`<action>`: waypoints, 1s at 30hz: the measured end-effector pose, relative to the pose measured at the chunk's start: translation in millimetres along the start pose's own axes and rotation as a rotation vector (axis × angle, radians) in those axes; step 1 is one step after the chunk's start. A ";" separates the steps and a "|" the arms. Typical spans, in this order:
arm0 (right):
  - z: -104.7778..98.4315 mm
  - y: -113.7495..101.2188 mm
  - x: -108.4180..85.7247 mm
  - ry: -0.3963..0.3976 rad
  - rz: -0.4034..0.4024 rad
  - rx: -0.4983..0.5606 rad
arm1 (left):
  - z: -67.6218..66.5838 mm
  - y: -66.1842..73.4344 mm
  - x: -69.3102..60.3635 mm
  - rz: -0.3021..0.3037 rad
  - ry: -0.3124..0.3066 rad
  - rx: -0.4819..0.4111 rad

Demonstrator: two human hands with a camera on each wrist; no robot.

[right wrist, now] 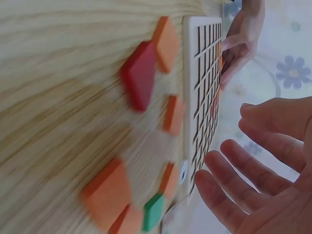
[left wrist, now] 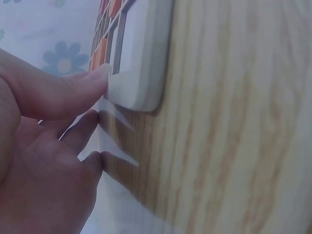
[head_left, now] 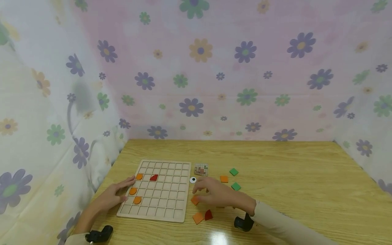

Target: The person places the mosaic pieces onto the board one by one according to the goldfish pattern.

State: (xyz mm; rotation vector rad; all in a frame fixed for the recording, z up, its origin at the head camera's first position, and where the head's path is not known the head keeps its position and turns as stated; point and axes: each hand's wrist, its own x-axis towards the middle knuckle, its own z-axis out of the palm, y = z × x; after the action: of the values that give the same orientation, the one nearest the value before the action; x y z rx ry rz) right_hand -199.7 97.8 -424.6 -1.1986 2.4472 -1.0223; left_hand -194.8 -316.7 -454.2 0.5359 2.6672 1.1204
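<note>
A pale wooden grid board lies on the table, with three orange pieces, one of them a rounded orange piece, and a red piece in its squares. My left hand rests at the board's left edge. In the left wrist view its thumb touches the rim while the other fingers reach past it. Right of the board, my right hand hovers over loose pieces. Its fingers are loosely bent and hold nothing in the right wrist view. Beneath it lies an orange piece, partly covered in the head view.
Around the right hand lie an orange tile, a red piece, another orange tile and green tiles, one being a green diamond. A round eye piece and a small pattern card sit beside the board.
</note>
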 end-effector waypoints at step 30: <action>-31.3 61.8 -76.4 0.153 0.032 -0.113 | -0.6 -0.6 -0.8 0.015 -0.002 -0.013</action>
State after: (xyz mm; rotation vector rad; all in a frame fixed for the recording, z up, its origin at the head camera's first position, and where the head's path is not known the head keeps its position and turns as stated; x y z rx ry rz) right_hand -203.2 197.5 -450.7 -1.1501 2.6657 -1.0139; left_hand -194.4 -317.8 -454.2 0.5556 2.6560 1.1400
